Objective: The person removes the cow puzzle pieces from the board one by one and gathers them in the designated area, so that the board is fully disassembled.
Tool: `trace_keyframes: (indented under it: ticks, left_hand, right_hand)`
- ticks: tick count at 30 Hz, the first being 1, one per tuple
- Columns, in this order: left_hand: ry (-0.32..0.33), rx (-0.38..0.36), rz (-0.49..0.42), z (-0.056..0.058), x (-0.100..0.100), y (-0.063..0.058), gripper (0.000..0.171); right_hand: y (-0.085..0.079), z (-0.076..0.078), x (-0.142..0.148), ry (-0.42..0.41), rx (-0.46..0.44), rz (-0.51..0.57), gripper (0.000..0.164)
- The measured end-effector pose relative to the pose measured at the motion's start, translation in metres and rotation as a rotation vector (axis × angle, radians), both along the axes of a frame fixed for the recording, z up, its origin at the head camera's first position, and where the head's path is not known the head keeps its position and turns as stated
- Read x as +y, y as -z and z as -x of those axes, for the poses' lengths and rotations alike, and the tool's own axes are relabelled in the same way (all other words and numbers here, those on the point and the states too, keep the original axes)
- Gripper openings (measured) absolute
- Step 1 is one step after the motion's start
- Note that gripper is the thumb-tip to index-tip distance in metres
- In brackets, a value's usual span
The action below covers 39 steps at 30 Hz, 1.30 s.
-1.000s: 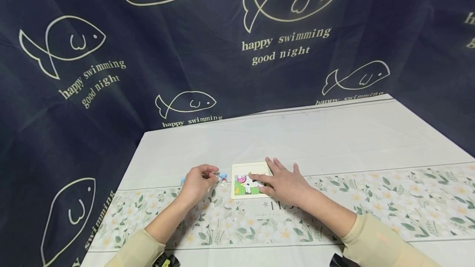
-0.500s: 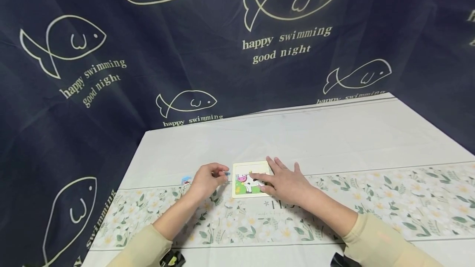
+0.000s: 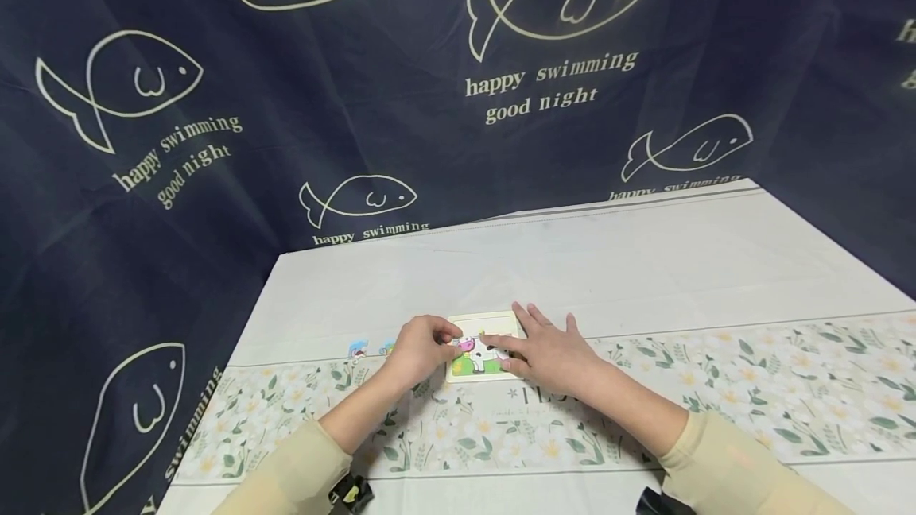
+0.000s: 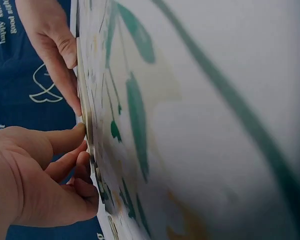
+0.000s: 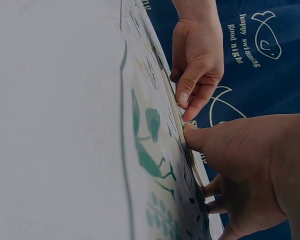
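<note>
A small square puzzle board (image 3: 479, 324) lies on the table with a cow picture filling its lower part and a pale bare strip along its top. My left hand (image 3: 421, 350) is at the board's left edge, thumb and index finger pinched together near the cow's head. The puzzle piece between those fingertips is hidden by them in the head view. My right hand (image 3: 549, 352) rests over the board's right side, fingers spread, index fingertip on the cow. In the right wrist view its thumb (image 5: 195, 136) touches the board's edge (image 5: 176, 112).
Two loose blue puzzle pieces lie left of the board, a farther piece (image 3: 358, 349) and a nearer one (image 3: 387, 347) partly behind my left hand. The white tablecloth (image 3: 644, 261) has a floral band (image 3: 751, 388). A dark blue fish-print curtain (image 3: 429, 125) hangs behind the table.
My left hand has moved right from the loose pieces to the board's left edge, a bit of blue showing at its fingertips on the way. The right hand has stayed in place.
</note>
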<state>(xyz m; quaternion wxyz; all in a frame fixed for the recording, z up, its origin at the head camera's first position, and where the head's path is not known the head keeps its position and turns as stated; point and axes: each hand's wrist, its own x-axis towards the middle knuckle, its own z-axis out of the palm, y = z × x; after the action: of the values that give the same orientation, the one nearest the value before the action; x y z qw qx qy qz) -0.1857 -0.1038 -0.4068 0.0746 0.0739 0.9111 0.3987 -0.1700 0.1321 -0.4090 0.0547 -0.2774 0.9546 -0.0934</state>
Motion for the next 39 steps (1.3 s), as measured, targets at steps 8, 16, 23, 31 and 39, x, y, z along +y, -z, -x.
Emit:
trace_keyframes:
  ticks: [8, 16, 23, 31, 39]
  left_hand:
    - [0.028, 0.029, 0.083, -0.0021, 0.0029, -0.0018, 0.014]
    - [0.032, 0.061, 0.123, -0.0044, 0.0048, -0.0017, 0.014]
    - [0.024, 0.096, 0.146, -0.0034, 0.0066, -0.0052, 0.016]
    - [0.024, 0.128, 0.094, -0.0031, 0.0044, -0.0045, 0.014]
    - [0.012, 0.131, 0.003, -0.0020, 0.0004, -0.0019, 0.005]
  right_hand:
    - [0.0006, -0.0008, -0.0013, 0.000, 0.003, 0.001, 0.047]
    - [0.0018, -0.0008, -0.0006, 0.000, 0.017, -0.008, 0.048]
    - [0.0014, -0.0001, -0.0007, 0.001, 0.023, -0.012, 0.047]
    - [-0.0002, -0.0004, -0.0015, 0.002, 0.013, -0.014, 0.048]
    - [0.0000, -0.0003, -0.0012, 0.005, 0.006, -0.018, 0.048]
